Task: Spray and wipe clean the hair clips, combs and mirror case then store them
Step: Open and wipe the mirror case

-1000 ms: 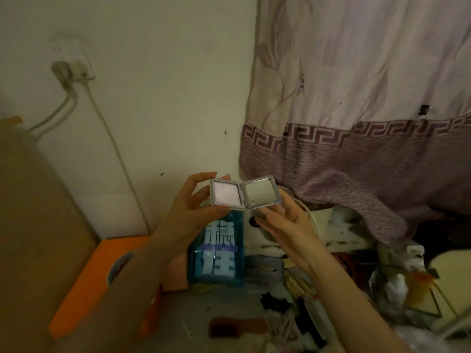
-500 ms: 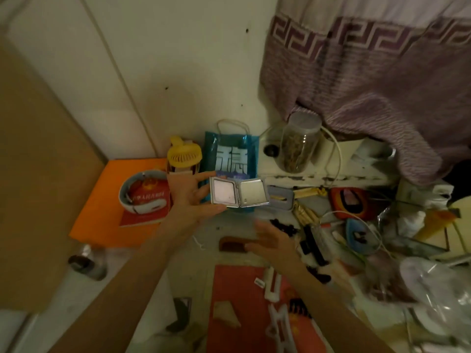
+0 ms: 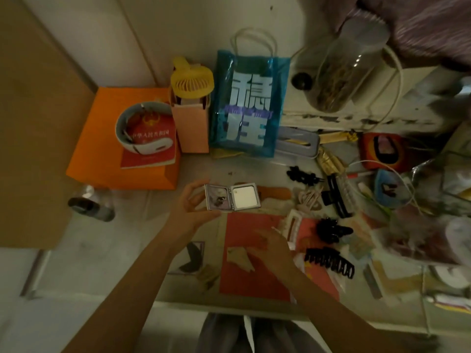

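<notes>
An open mirror case [image 3: 232, 197] is held above the table [image 3: 142, 225] by the left hand [image 3: 190, 207], which pinches its left half between the thumb below and the fingers above. The two halves lie spread flat; the right half shows a pale mirror, and the left half shows dark marks that cannot be made out. The right hand [image 3: 271, 244] is seen blurred over the near part of a red mat [image 3: 254, 278], with the fingers loosely spread and nothing held in it.

On the right of the mat, a white hair clip [image 3: 293, 229] lies partly hidden behind the right hand. A black claw clip [image 3: 331, 229] is seen beside it, and a wide black toothed clip [image 3: 331, 262] lies nearer. Farther to the right, a long black clip [image 3: 336, 197] and a small black clip [image 3: 302, 174] are placed among cables and wrappers. A brown comb [image 3: 276, 192] is mostly covered by the mirror case.

At the far side, a blue bag [image 3: 248, 105] with large white characters stands against the wall, beside a pink bag [image 3: 191, 128] with a yellow handheld fan [image 3: 191, 81] in it. An orange box [image 3: 102, 154] carries a red booklet [image 3: 153, 141] and a white neck device [image 3: 142, 128]. A clear jar [image 3: 341, 72] with dry contents is tilted at the far right. A small dark bottle [image 3: 89, 203] lies on the left; its kind cannot be told. The right edge of the scene is blurred.
</notes>
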A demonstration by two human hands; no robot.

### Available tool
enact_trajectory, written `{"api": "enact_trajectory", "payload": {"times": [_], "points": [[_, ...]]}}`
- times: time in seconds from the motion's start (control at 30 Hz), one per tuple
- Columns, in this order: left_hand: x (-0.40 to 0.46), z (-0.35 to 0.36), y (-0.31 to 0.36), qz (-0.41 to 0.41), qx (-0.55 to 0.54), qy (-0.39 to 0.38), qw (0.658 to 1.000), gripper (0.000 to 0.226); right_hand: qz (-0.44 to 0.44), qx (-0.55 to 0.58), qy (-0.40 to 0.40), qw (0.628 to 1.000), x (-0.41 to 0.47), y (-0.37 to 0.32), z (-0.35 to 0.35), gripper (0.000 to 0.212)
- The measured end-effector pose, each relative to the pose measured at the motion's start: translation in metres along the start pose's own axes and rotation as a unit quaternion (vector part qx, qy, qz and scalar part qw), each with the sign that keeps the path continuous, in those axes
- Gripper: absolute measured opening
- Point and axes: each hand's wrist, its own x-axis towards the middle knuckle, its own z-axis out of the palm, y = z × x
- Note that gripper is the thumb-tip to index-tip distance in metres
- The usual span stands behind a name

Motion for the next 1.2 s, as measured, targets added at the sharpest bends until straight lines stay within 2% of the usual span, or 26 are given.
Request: {"api": "enact_trajectory", "payload": {"times": [0.2,0.3,0.4,0.53,0.63,0.83,0.93,1.1,1.2], "points": [[-0.009,-0.022,-0.019,-0.024,0.008,0.006,1.000,0.061,0.018,-0.060,-0.011,0.998,0.006,0.014,0.030,0.032],[-0.012,-0.028,-0.024,-0.027,0.001,0.011,1.000,0.062,-0.001,-0.127,0.027,0.992,0.011,0.018,0.043,0.038],[-0.013,-0.030,-0.026,-0.031,-0.012,0.017,0.999,0.061,-0.002,-0.138,0.010,0.990,0.015,0.020,0.053,0.035],[-0.011,-0.032,-0.024,-0.035,-0.019,0.020,0.999,0.059,0.010,-0.093,0.034,0.995,0.018,0.017,0.057,0.006],[-0.008,-0.032,-0.020,-0.033,-0.014,0.022,0.999,0.061,0.026,-0.008,0.050,0.998,0.016,0.011,0.054,0.021],[-0.001,-0.022,0.000,-0.012,0.018,0.018,1.000,0.057,0.032,0.150,0.086,0.984,0.009,-0.001,0.026,0.018],[0.003,-0.012,0.017,0.011,0.026,0.016,0.999,0.058,0.032,0.252,0.125,0.959,0.002,-0.017,0.000,0.021],[0.010,0.011,0.055,0.074,0.048,-0.016,0.996,0.062,-0.049,0.341,0.181,0.921,-0.018,-0.058,-0.069,0.003],[0.010,0.029,0.081,0.119,0.073,-0.042,0.989,0.061,-0.110,0.355,0.222,0.901,-0.030,-0.086,-0.112,0.014]]}}
